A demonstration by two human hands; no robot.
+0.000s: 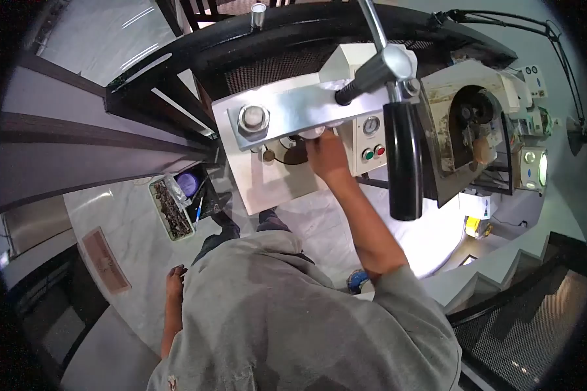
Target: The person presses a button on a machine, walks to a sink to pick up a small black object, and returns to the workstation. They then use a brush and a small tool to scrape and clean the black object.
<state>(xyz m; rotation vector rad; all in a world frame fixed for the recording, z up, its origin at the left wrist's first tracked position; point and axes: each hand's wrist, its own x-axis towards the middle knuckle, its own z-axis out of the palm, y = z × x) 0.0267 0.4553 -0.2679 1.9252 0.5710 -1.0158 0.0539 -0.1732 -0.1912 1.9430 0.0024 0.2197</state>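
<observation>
My right hand [326, 155] reaches under a flat steel bar [293, 112] on a white machine [280, 189]. Its fingers look curled in, close to a small pale round part [312, 132] under the bar; their tips and whatever they grip are hidden. A bolt with a hex nut [253, 119] passes through the bar's left end. Above my forearm stands a lever with a black handle [403, 163]. Down at my left side hangs my left hand [175, 279], fingers loosely extended, holding nothing I can see.
Green [368, 154] and red push buttons [380, 150] sit below a gauge [371, 124] on the machine. A second, stained machine [469, 117] stands right. On the left are a tray of dark pieces [169, 208] and a purple round lid [187, 185]. Stairs [496, 274] lie lower right.
</observation>
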